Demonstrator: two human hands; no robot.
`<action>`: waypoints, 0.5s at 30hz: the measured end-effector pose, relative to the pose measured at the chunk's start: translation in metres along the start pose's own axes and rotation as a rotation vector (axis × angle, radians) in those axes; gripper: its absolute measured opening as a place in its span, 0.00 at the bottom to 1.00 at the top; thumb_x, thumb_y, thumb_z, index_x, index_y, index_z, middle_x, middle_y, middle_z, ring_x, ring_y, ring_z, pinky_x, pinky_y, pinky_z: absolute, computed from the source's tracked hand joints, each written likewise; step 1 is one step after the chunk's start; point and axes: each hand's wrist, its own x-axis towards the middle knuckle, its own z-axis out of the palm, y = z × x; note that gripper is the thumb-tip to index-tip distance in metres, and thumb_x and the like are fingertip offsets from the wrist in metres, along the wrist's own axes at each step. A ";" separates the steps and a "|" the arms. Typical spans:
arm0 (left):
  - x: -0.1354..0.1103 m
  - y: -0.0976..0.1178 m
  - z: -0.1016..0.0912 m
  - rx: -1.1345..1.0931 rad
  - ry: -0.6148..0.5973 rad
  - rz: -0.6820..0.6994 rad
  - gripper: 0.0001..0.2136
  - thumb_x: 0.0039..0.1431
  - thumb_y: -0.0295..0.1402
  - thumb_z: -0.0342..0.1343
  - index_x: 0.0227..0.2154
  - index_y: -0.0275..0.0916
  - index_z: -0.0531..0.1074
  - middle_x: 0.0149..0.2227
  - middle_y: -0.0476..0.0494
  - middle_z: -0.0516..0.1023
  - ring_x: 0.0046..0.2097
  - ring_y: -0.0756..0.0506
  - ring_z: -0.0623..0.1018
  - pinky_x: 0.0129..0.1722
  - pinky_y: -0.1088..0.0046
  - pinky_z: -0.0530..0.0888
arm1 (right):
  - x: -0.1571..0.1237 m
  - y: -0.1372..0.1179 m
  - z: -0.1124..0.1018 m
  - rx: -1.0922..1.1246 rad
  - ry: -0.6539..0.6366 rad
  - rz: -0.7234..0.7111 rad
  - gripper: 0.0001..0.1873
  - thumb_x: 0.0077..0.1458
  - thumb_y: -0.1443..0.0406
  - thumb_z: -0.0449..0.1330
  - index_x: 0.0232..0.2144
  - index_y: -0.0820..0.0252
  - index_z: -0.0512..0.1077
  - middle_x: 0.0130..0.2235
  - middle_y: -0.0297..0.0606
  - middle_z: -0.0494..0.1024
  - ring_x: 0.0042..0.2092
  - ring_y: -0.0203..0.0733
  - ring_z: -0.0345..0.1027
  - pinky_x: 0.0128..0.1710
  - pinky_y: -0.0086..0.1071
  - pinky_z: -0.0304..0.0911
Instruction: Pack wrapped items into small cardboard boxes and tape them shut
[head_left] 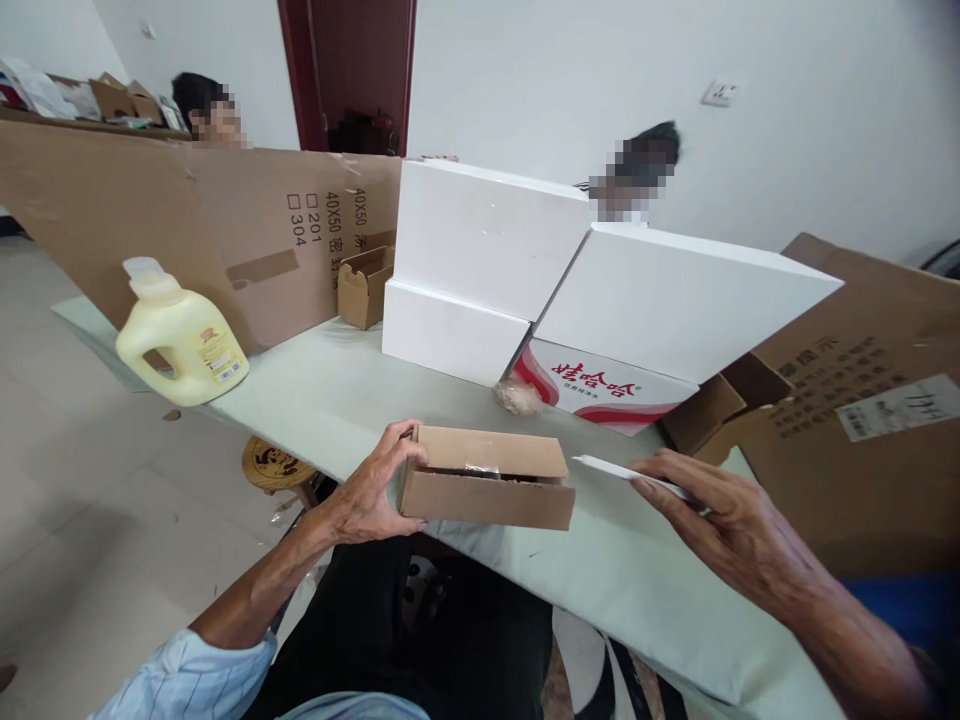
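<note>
A small brown cardboard box (487, 500) lies at the table's near edge, its long flap slightly raised over a dark gap. A piece of clear tape sits at the middle of that gap. My left hand (379, 485) grips the box's left end, thumb on the near side and fingers at the top. To the right of the box, my right hand (709, 500) is closed around a slim white utility knife (611, 467). Its pointed tip faces the box's right end, a small distance away. What lies inside the box is too dark to make out.
White boxes (480, 240) are stacked behind, beside a red-and-white carton (607, 385) and a crumpled clear wad (519, 396). A yellow detergent jug (180, 345) stands left. Large cardboard sheets (300, 240) flank the table (330, 380). Two people are beyond; a stool (274, 465) is below.
</note>
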 end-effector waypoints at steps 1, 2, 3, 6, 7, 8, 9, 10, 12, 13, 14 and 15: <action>0.000 -0.001 0.000 0.005 0.003 0.002 0.34 0.45 0.25 0.74 0.53 0.46 0.65 0.71 0.32 0.56 0.75 0.30 0.61 0.69 0.49 0.69 | -0.016 0.014 0.011 0.030 0.018 0.055 0.25 0.71 0.42 0.54 0.38 0.52 0.78 0.33 0.38 0.80 0.32 0.43 0.73 0.32 0.36 0.67; 0.000 -0.002 0.000 0.010 0.000 0.006 0.36 0.45 0.26 0.76 0.55 0.46 0.65 0.72 0.32 0.56 0.75 0.29 0.61 0.69 0.48 0.69 | -0.034 0.028 0.026 0.035 0.054 0.133 0.26 0.71 0.41 0.53 0.37 0.53 0.77 0.32 0.38 0.79 0.31 0.44 0.73 0.30 0.36 0.67; 0.000 -0.004 -0.001 0.014 -0.008 0.013 0.39 0.44 0.28 0.77 0.58 0.47 0.65 0.73 0.31 0.55 0.75 0.28 0.61 0.69 0.46 0.69 | -0.052 0.044 0.045 0.012 0.102 0.212 0.29 0.70 0.39 0.52 0.36 0.53 0.76 0.32 0.38 0.80 0.31 0.45 0.74 0.31 0.37 0.68; -0.001 -0.008 -0.004 0.029 -0.043 0.013 0.48 0.43 0.36 0.81 0.66 0.49 0.61 0.74 0.29 0.53 0.74 0.25 0.62 0.69 0.42 0.70 | -0.103 0.084 0.106 -0.080 0.175 0.367 0.37 0.66 0.32 0.46 0.34 0.54 0.75 0.36 0.44 0.83 0.36 0.53 0.78 0.36 0.45 0.73; 0.000 -0.009 -0.005 0.035 -0.052 0.011 0.51 0.43 0.39 0.81 0.68 0.49 0.59 0.74 0.29 0.53 0.74 0.25 0.62 0.69 0.41 0.70 | -0.116 0.093 0.123 -0.096 0.174 0.385 0.38 0.67 0.32 0.45 0.34 0.54 0.75 0.37 0.45 0.84 0.39 0.55 0.79 0.39 0.47 0.74; 0.000 -0.009 -0.007 0.042 -0.059 0.009 0.53 0.43 0.41 0.82 0.69 0.50 0.57 0.74 0.29 0.53 0.74 0.24 0.62 0.69 0.41 0.70 | -0.124 0.099 0.136 -0.096 0.165 0.379 0.37 0.67 0.33 0.45 0.35 0.54 0.76 0.37 0.46 0.84 0.40 0.56 0.79 0.41 0.49 0.74; 0.001 -0.009 -0.008 0.050 -0.066 0.010 0.55 0.43 0.43 0.81 0.71 0.50 0.55 0.74 0.29 0.54 0.74 0.24 0.62 0.69 0.41 0.70 | -0.129 0.102 0.144 -0.095 0.168 0.363 0.36 0.68 0.34 0.46 0.36 0.54 0.76 0.37 0.46 0.84 0.41 0.57 0.79 0.43 0.50 0.74; 0.002 -0.009 -0.009 0.057 -0.073 0.015 0.56 0.44 0.45 0.81 0.72 0.50 0.54 0.74 0.29 0.55 0.74 0.24 0.63 0.69 0.41 0.70 | -0.129 0.101 0.148 -0.092 0.189 0.341 0.34 0.69 0.36 0.47 0.37 0.54 0.77 0.37 0.46 0.83 0.42 0.57 0.79 0.44 0.51 0.74; 0.004 -0.008 -0.012 0.069 -0.087 0.031 0.57 0.46 0.48 0.80 0.74 0.49 0.51 0.74 0.28 0.56 0.73 0.24 0.64 0.68 0.42 0.71 | -0.117 0.089 0.146 -0.096 0.290 0.281 0.29 0.71 0.40 0.50 0.42 0.56 0.77 0.40 0.47 0.82 0.44 0.56 0.78 0.45 0.51 0.74; 0.005 -0.007 -0.013 0.073 -0.091 0.039 0.57 0.47 0.50 0.79 0.74 0.48 0.51 0.73 0.28 0.57 0.73 0.24 0.64 0.68 0.43 0.71 | -0.106 0.077 0.142 -0.103 0.363 0.244 0.26 0.72 0.43 0.52 0.44 0.57 0.77 0.42 0.48 0.82 0.45 0.56 0.77 0.47 0.51 0.74; 0.007 -0.006 -0.014 0.075 -0.091 0.044 0.56 0.48 0.51 0.78 0.74 0.48 0.51 0.73 0.28 0.57 0.73 0.24 0.64 0.69 0.43 0.70 | -0.094 0.062 0.136 -0.108 0.429 0.197 0.22 0.73 0.47 0.53 0.48 0.57 0.76 0.45 0.48 0.82 0.47 0.55 0.77 0.48 0.50 0.73; 0.008 -0.004 -0.015 0.075 -0.086 0.046 0.55 0.49 0.52 0.77 0.74 0.48 0.51 0.73 0.29 0.58 0.73 0.25 0.64 0.69 0.43 0.70 | -0.080 0.046 0.131 -0.107 0.483 0.132 0.18 0.73 0.51 0.55 0.51 0.57 0.75 0.48 0.49 0.81 0.50 0.55 0.76 0.52 0.51 0.72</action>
